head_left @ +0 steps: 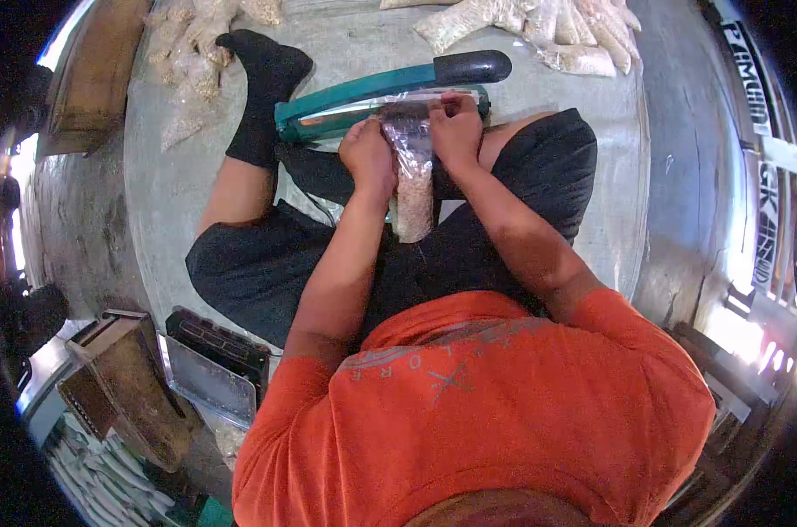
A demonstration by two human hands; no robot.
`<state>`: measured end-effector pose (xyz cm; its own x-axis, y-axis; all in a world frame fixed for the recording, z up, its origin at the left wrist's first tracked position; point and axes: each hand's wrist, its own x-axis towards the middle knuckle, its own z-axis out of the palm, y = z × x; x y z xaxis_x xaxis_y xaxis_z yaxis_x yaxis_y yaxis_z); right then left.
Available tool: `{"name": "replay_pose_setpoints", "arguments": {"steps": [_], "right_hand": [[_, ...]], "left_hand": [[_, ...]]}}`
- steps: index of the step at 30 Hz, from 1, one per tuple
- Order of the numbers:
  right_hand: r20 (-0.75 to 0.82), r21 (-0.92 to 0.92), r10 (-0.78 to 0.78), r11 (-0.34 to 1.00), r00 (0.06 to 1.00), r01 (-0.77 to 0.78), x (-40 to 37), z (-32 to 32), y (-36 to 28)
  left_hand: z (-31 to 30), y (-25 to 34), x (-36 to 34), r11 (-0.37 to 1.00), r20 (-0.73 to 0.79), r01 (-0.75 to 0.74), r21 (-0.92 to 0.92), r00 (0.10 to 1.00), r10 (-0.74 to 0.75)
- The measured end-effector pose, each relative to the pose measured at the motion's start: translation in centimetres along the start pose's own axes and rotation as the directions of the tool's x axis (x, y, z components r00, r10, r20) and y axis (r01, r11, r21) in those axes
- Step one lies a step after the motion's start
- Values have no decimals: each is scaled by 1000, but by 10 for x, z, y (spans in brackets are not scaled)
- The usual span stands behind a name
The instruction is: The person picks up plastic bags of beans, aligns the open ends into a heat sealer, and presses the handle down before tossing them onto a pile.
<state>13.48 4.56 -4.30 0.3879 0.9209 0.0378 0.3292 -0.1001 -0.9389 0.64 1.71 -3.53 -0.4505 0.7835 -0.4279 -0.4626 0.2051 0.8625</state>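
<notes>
A clear plastic bag (414,198), its lower part filled with small pale pieces, lies between my legs with its filled end toward me. Its top edge is stretched between my two hands at the green sealer (328,123), whose arm with a black handle (473,67) is raised. My left hand (369,158) is closed on the bag's left top corner. My right hand (456,132) pinches the right top corner, close to the sealer's right end.
Filled bags lie on the pale mat (355,35) at the upper left (192,70) and upper right (574,35). A wooden box (95,75) stands at the far left. A clear-lidded container (210,378) and a wooden piece (135,395) are at the lower left.
</notes>
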Motion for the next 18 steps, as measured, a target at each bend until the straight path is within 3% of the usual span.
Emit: {"name": "replay_pose_setpoints", "arguments": {"steps": [2, 4, 6, 7, 9, 10, 12, 14, 16, 18], "right_hand": [[-38, -130, -110, 986, 993, 105, 1, 1, 5], [-43, -122, -88, 989, 995, 83, 1, 3, 6], [-48, -113, -70, 991, 996, 65, 2, 2, 4], [-9, -55, -2, 998, 1000, 2, 0, -1, 1], [44, -2, 52, 999, 998, -52, -1, -4, -7], [24, -91, 23, 996, 999, -20, 0, -5, -8], [20, -186, -21, 982, 1000, 24, -3, -10, -9], [13, 213, 186, 959, 982, -185, -9, -19, -11], [29, 193, 212, 958, 977, -214, -15, -42, -24], [42, 169, 250, 952, 967, -253, -12, -55, -24]], "left_hand": [[-2, -4, 3, 999, -4, 27, -34, 1000, -27], [-2, -4, 3, 996, -3, 52, -68, 999, -52], [-2, -1, -1, 978, 6, -159, 138, 987, 159], [0, 0, -2, 978, 4, -161, 134, 987, 162], [3, 3, -2, 995, -15, -16, -102, 1000, 15], [1, 0, 0, 993, -25, -20, -113, 1000, 17], [-2, -5, 4, 996, -48, -82, 41, 995, 84], [0, 2, 1, 995, -66, -72, 75, 995, 77], [-2, -3, 7, 992, -85, -56, 112, 994, 66], [-11, -31, 26, 953, -92, -120, 277, 984, 151]]}}
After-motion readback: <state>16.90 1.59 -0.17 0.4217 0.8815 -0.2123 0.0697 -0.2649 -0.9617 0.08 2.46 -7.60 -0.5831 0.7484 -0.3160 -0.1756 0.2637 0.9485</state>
